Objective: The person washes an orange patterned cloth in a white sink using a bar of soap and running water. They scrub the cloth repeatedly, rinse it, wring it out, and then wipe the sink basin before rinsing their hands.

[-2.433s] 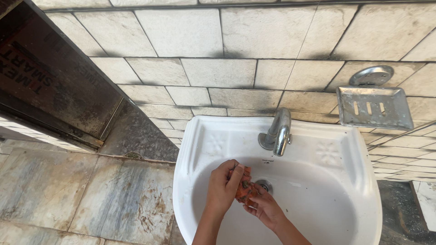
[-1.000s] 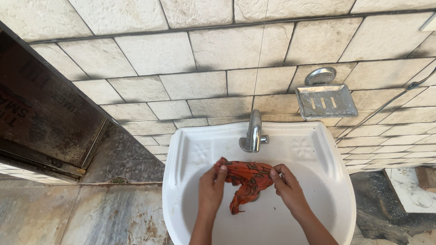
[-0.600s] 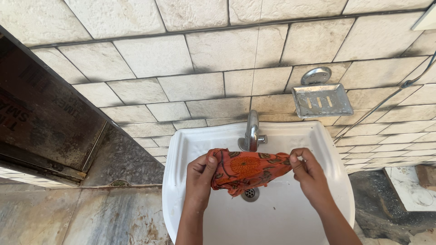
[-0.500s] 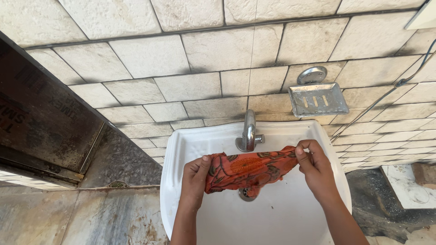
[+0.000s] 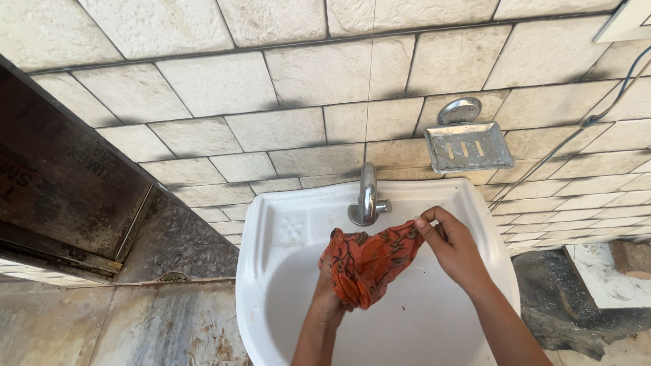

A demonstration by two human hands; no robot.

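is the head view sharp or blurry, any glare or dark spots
Head view: mostly sharp, daylight even; the orange cloth and right hand are crisp, the left hand mostly hidden behind cloth; bright glints on the tap and soap dish; the dark panel at left sits in shadow; wide-angle bends the tile lines.

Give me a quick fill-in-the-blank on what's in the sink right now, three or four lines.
1. Both hands hold an orange patterned ____ over the white sink.
2. The right hand pinches one corner beside the metal ____.
3. The left hand is mostly hidden ____ the cloth.
4. On the tiled wall hangs a metal soap ____, with nothing in it.

Missing words: cloth; tap; under; dish
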